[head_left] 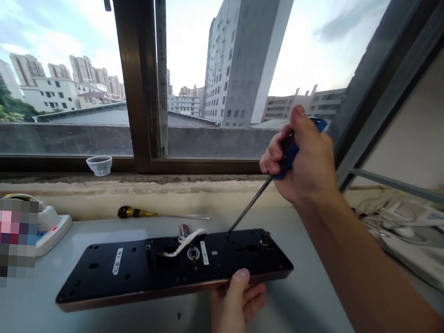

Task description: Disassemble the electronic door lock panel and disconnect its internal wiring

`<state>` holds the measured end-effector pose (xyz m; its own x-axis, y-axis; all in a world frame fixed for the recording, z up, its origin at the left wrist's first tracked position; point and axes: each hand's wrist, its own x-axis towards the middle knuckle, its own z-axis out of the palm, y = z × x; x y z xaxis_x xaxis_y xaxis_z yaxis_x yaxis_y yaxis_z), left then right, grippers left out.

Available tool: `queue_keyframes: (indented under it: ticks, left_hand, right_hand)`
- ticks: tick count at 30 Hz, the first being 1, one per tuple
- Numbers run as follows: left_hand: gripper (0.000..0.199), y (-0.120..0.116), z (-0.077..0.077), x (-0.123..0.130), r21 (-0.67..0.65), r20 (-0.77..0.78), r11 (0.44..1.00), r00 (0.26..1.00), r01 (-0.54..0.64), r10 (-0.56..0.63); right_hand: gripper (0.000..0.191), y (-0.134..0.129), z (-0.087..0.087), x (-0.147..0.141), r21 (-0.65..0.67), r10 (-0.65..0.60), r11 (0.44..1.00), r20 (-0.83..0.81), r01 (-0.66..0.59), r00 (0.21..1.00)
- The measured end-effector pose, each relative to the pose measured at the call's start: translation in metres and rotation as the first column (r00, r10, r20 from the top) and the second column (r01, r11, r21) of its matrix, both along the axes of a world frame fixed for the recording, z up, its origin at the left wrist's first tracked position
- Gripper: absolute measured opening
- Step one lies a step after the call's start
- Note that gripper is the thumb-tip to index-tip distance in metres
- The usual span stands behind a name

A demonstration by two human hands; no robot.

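A long black panel with a copper-coloured edge is tilted above the table, a white cable coming out of its middle. My left hand grips its near edge, thumb on top and fingers beneath. In my right hand is a blue-handled screwdriver, held with the fingers wrapped round the handle. Its tip meets the panel's far edge, right of the cable. A small white label and a round fitting sit beside the cable.
Behind the panel lie a yellow-and-black screwdriver and a small cylinder. A clear cup stands on the window sill. At left is a power strip; cables and white devices crowd the right. A small screw lies in front.
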<state>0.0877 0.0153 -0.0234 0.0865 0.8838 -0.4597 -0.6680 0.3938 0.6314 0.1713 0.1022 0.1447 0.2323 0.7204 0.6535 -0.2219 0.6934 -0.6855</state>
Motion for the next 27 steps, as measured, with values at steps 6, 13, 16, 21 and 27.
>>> queue_keyframes:
  ticks: [6, 13, 16, 21, 27]
  left_hand:
    - [0.022, 0.001, -0.004, 0.0, -0.005, 0.01, 1.0, 1.0, 0.008, -0.008]
    - [0.025, 0.002, -0.009, 0.0, 0.0, 0.026, 1.0, 1.0, 0.017, -0.017]
    - [0.03, 0.003, -0.009, 0.0, -0.007, 0.027, 1.0, 1.0, 0.007, -0.007]
    - [0.026, 0.002, -0.008, 0.002, -0.041, 0.011, 0.999, 1.0, -0.013, 0.013]
    - [0.027, 0.003, -0.009, 0.002, -0.029, 0.016, 1.0, 1.0, 0.007, -0.006]
  right_hand:
    - [0.035, 0.001, 0.001, -0.003, 0.0, 0.007, 1.0, 0.026, -0.007, 1.0]
    - [0.035, 0.001, 0.003, -0.007, -0.012, 0.047, 0.999, 0.08, -0.046, 0.996]
    - [0.035, -0.001, 0.003, -0.009, 0.015, 0.093, 0.995, 0.122, -0.096, 0.988]
    - [0.038, -0.012, 0.006, -0.017, 0.044, 0.278, 0.953, 0.274, -0.301, 0.92]
    - [0.037, -0.019, 0.007, -0.024, 0.002, 0.437, 0.873, 0.444, -0.488, 0.783]
